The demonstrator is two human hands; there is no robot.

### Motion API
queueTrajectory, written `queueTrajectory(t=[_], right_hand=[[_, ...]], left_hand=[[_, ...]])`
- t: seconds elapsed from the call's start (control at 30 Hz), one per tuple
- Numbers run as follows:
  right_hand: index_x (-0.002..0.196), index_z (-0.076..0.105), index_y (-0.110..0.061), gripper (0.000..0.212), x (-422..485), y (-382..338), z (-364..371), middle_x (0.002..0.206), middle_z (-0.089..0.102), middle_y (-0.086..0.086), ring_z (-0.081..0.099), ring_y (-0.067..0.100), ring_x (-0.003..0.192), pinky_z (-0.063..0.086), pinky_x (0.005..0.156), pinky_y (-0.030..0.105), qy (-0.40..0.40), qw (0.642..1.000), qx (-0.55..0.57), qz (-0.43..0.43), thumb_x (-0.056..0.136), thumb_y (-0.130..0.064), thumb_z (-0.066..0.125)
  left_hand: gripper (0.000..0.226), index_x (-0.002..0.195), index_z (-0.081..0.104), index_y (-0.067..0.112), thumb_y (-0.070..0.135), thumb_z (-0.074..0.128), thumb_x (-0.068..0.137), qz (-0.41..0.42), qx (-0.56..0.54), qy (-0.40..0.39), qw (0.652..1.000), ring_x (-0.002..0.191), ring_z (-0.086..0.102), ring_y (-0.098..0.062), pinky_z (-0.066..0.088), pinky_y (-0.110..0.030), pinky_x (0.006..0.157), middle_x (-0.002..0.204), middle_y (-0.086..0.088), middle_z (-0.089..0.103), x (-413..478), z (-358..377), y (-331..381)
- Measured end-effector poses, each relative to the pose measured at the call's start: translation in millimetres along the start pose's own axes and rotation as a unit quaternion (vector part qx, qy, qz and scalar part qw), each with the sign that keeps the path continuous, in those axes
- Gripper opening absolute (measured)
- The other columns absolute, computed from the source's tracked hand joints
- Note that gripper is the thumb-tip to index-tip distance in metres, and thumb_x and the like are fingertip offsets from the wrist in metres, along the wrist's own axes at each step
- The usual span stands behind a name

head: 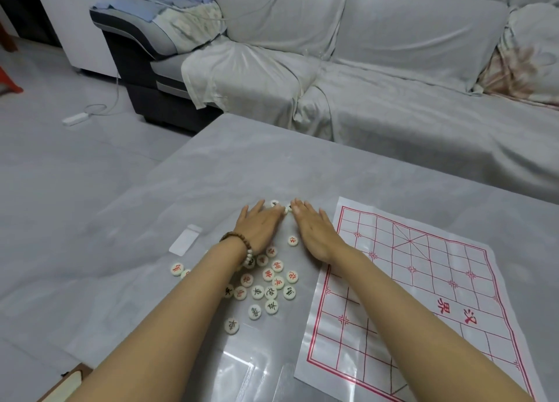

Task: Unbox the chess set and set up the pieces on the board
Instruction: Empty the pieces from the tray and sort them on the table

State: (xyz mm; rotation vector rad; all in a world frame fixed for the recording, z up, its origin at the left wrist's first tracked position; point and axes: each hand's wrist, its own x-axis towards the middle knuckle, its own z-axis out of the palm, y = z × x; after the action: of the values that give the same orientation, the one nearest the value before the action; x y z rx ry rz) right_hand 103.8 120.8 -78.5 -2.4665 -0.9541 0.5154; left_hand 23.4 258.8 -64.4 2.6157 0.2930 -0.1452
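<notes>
Head view, largest element first. The grey counter [272, 159] carries the whole set. We judge its smooth top to be the main hazard, since disc-shaped pieces nudged onto their rims could roll toward the left side and drop to the floor [60, 174]. The paper board [438, 326] lies unfolded at the right with no piece on it. The right forearm crosses its left margin, so any pull of that arm could drag or crease the light sheet and skew the grid. A clear plastic wrapper [260, 374] lies at the near edge, partly under the board's corner, and we expect it to slide if leaned on. The loose pieces [266, 283] lie face-up in a cluster between the forearms, left of the board, with two strays [178, 269] apart at the left, easily missed. The left grip [261, 224] and right grip [314, 232] rest palm-down on the counter, fingers straight and spread flat, pinching nothing. Their tips converge on two far pieces [281, 206]. We read the step as raking pieces together. Too brisk a rake could flip discs face-down or shoot one out between the fingertips.
</notes>
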Motion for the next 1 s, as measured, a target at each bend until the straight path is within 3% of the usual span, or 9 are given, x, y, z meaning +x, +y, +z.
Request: queueTrajectory(t=[0.17,0.27,0.37,0.5,0.73,0.9,1.0], right_hand=[[0.149,0.019,-0.027,0.049,-28,6,3,0.156,0.015,-0.014,0.005,-0.007,0.141,-0.005,0.117,0.024,0.070,0.990,0.120,-0.034,0.102,-0.040,0.014],[0.148,0.021,-0.030,0.051,-58,-4,9,0.154,0.015,-0.020,0.005,-0.012,0.139,-0.002,0.116,0.018,0.040,0.984,0.162,-0.056,0.099,-0.044,0.014],[0.147,0.022,-0.033,0.056,-85,-12,17,0.153,0.016,-0.023,0.007,-0.014,0.137,0.001,0.117,0.019,0.000,0.982,0.179,-0.064,0.095,-0.050,0.014],[0.147,0.015,-0.036,0.054,-104,-17,25,0.153,0.009,-0.025,0.000,-0.016,0.137,-0.001,0.117,0.019,-0.043,0.988,0.108,-0.101,0.096,-0.051,0.009],[0.149,0.008,-0.035,0.064,-106,-25,30,0.154,-0.003,-0.023,-0.010,-0.009,0.139,-0.013,0.114,0.022,-0.079,0.976,-0.122,-0.164,0.089,-0.057,0.002],[0.150,0.000,-0.032,0.053,-79,-25,25,0.155,-0.008,-0.020,-0.013,-0.005,0.140,-0.010,0.117,0.030,-0.099,0.979,-0.132,-0.116,0.100,-0.046,0.011],[0.150,0.005,-0.031,0.052,-65,-27,15,0.157,-0.002,-0.018,-0.007,-0.005,0.141,-0.009,0.117,0.028,-0.095,0.990,-0.057,-0.087,0.100,-0.045,0.010]], left_hand=[[0.050,0.145,0.022,0.026,0.006,0.019,0.100,0.007,-0.066,0.106,0.992,0.144,0.002,-0.014,-0.001,-0.030,0.115,0.154,0.003,0.020,-48,-12,-27],[0.048,0.147,0.018,0.027,0.016,0.008,0.101,-0.041,-0.044,0.071,0.996,0.143,-0.001,-0.011,-0.004,-0.027,0.114,0.155,0.006,0.013,-87,-10,-36],[0.052,0.147,0.011,0.031,0.032,-0.003,0.098,-0.039,-0.030,0.040,0.998,0.141,-0.006,-0.004,-0.008,-0.026,0.115,0.155,0.013,0.005,-119,-1,-33],[0.048,0.147,0.007,0.033,0.037,0.006,0.099,-0.028,-0.020,0.032,0.999,0.135,-0.011,0.005,-0.011,-0.025,0.114,0.153,0.020,-0.002,-134,8,-24],[0.051,0.148,0.000,0.027,0.039,0.008,0.100,-0.072,0.020,0.014,0.997,0.142,-0.012,-0.005,-0.009,-0.027,0.116,0.155,0.014,-0.005,-135,6,-26],[0.052,0.149,0.001,0.027,0.041,0.008,0.099,-0.092,0.002,0.019,0.996,0.141,-0.012,-0.004,-0.008,-0.027,0.115,0.155,0.014,-0.006,-137,-4,-35],[0.054,0.149,0.003,0.027,0.045,0.003,0.097,-0.067,0.008,0.029,0.997,0.141,-0.012,-0.004,-0.010,-0.025,0.114,0.155,0.015,-0.004,-134,-5,-31]])
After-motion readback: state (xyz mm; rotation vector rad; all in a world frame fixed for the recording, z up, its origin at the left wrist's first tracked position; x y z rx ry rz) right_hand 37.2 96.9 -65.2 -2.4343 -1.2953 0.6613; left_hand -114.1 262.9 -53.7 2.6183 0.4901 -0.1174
